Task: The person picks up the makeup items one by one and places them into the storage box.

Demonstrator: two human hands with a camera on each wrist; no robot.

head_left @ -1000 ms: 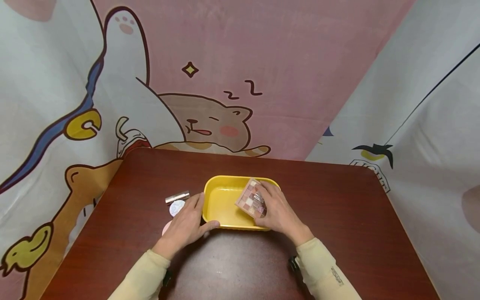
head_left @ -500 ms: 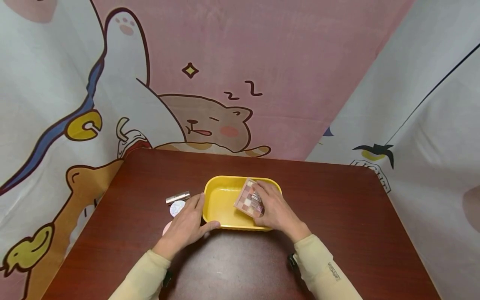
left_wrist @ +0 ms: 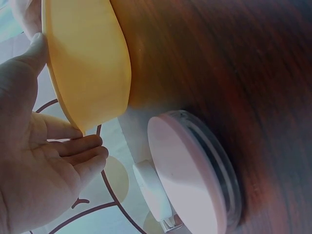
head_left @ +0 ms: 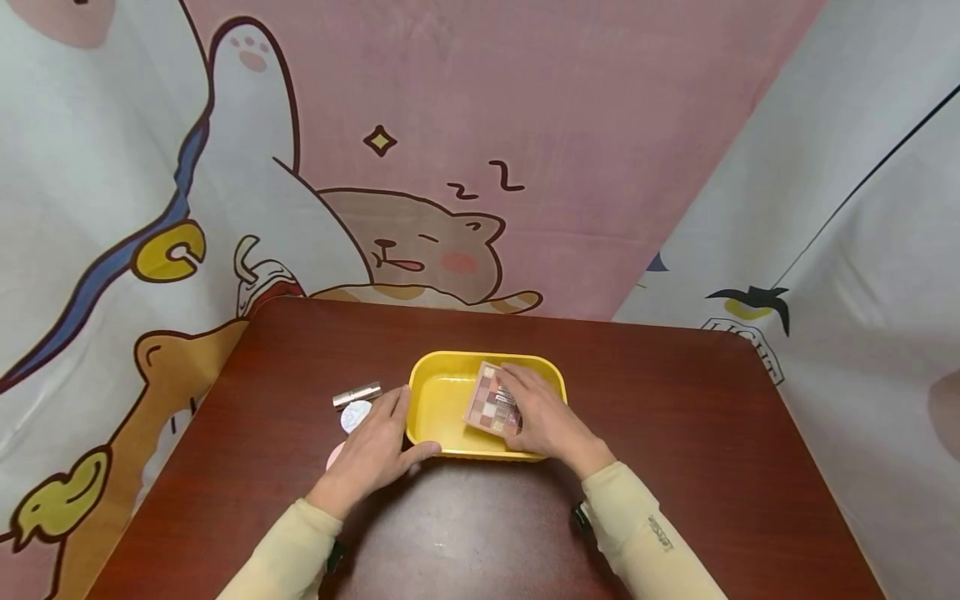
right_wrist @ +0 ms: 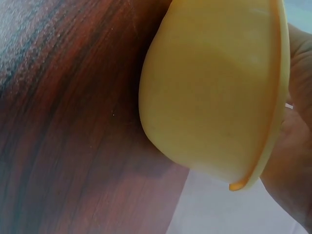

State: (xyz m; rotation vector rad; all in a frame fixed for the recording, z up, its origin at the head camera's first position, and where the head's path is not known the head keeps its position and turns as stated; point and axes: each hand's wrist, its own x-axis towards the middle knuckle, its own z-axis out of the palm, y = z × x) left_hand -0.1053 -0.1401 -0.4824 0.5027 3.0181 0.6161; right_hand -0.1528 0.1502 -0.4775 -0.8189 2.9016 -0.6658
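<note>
A yellow plastic basin (head_left: 435, 408) stands on the table. My right hand (head_left: 551, 421) holds an eyeshadow palette (head_left: 491, 402) by its right side, thumb at the near edge and fingers at the far one. The palette tilts inside the basin's right half, its checkered colour squares facing up. My left hand (head_left: 371, 454) rests at the basin's left end, with relaxed fingers along the side and the thumb on the near rim. In the left wrist view, fingertips touch the basin rim (left_wrist: 61, 92). The right wrist view shows mostly the basin's outer wall (right_wrist: 209, 87), which hides the palette.
Left of the basin lie a silver lipstick tube (head_left: 357, 395) and a round white-topped compact (head_left: 356, 416). A round container with a pink lid (left_wrist: 183, 170) is partly behind my left hand in the head view. A cartoon-printed cloth (head_left: 585, 167) hangs behind the dark wooden table (head_left: 712, 467).
My right hand has shifted the palette left and slightly lower within the basin, turning it a little. The left hand keeps its place at the basin's left end.
</note>
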